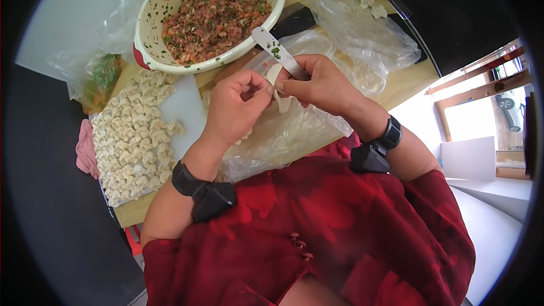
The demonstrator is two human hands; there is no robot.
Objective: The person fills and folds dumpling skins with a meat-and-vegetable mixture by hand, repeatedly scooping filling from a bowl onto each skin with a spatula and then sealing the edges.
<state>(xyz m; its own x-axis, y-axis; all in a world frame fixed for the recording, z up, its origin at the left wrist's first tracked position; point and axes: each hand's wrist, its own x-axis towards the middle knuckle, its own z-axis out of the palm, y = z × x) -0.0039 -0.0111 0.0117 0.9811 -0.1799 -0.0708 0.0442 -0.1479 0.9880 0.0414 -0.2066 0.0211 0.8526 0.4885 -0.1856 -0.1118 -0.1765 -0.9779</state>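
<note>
My left hand (241, 102) is closed on the left edge of a pale dough wrapper (274, 75), with thumb and forefinger pinched together. My right hand (320, 85) grips a flat metal spatula (277, 51) whose blade points up and left, with green bits stuck on it. The fingertips of that same hand also touch the wrapper, close beside the left fingertips. Just beyond the spatula tip is a large white bowl (276, 0) of minced meat filling (218, 17) with green and orange bits.
Many folded dumplings (136, 136) cover a white board (187, 113) at the left. Clear plastic bags lie under my hands (272, 136) and at the upper right (362, 34). A bag with something green (106, 73) and a pink cloth (86, 150) are on the left.
</note>
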